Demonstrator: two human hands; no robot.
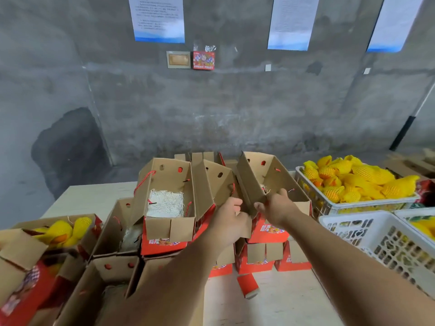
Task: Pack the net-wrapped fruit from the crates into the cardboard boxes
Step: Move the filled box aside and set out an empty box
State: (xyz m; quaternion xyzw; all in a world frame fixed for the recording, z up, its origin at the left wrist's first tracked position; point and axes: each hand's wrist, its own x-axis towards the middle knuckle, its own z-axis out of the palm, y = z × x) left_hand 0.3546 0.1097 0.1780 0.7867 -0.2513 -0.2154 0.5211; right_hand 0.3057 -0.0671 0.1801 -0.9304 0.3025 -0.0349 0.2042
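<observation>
Both grips were engaged on one open cardboard box [270,182] at the middle of the surface [277,304]. The right hand [276,208] pinched the near edge of its tall side flap, thumb and fingers closed on the card; the left hand [231,220] curled round the box's near left corner. Both forearms reached forward from the near edge, wrists level, the box tilted back on a stack of red-sided boxes.

Progress was judged early. Only the box at the near left corner [61,231] held net-wrapped fruit. The neighbouring open box [168,201] showed only white shredded padding, and the other open boxes near it showed no fruit. The white crate [353,203] at the far right edge sat heaped with yellow net-wrapped fruit [353,180], well apart from either hand. A second white crate [381,241] stood at the near right; its contents could not be determined.
</observation>
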